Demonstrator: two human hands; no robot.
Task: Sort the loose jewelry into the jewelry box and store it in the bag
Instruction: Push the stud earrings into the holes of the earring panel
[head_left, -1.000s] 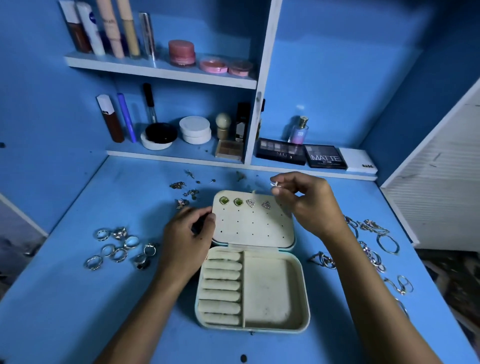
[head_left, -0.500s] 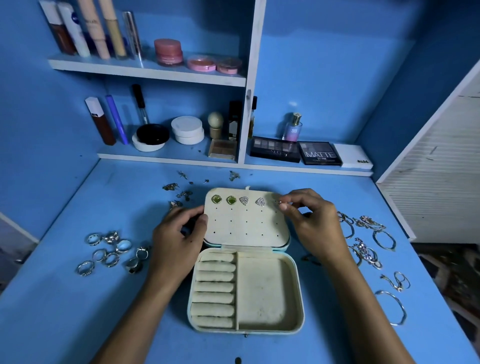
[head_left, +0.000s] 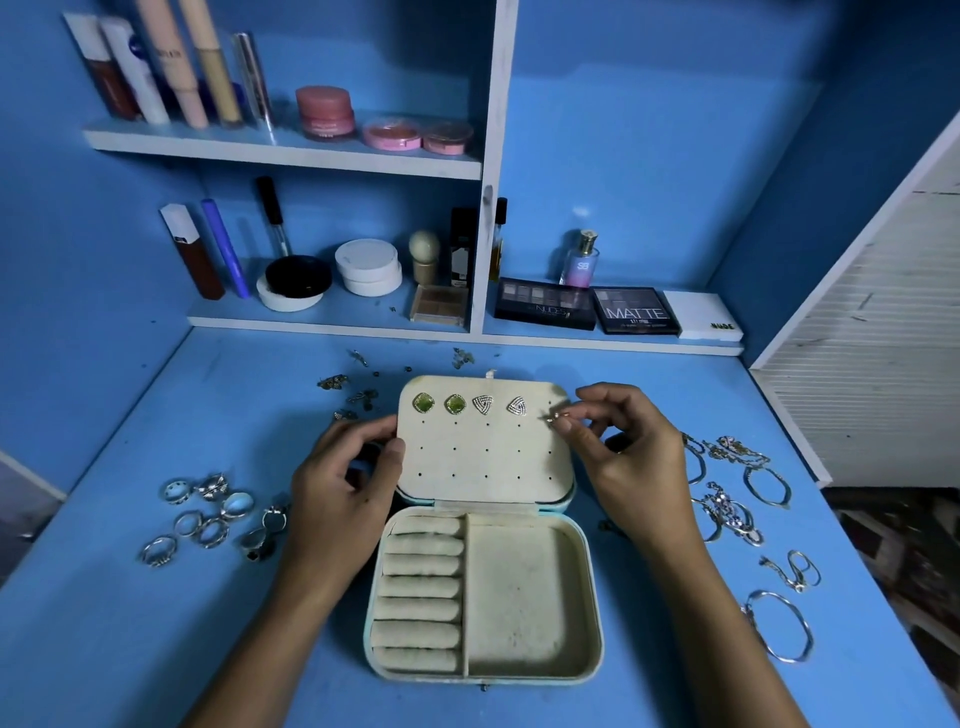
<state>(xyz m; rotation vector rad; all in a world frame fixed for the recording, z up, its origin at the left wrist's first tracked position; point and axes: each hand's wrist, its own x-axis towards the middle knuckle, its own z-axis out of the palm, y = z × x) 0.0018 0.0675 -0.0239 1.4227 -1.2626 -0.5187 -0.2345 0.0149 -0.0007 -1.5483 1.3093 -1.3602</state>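
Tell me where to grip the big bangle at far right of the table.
Pinch the thin wire rim of the bangle from above, at its inner left arc, one fingertip inside the loop and one outside. It lies flat on the table, apart from other pieces, so there's no side edge to catch.

The open box (head_left: 485, 597) lies at the centre of the table (head_left: 156, 649), its lid (head_left: 483, 441) lying back at 12 o'clock. Four studs (head_left: 470, 404) sit in the lid's far row. The left hand (head_left: 343, 493) is at the lid's 9 o'clock edge, the right hand (head_left: 631, 457) at its 2 o'clock corner. Rings (head_left: 208, 512) lie at 9 o'clock of the box, bracelets (head_left: 743, 499) at 3 o'clock, loose studs (head_left: 353, 389) at 11 o'clock. Shelves (head_left: 332, 325) stand behind at 12 o'clock.
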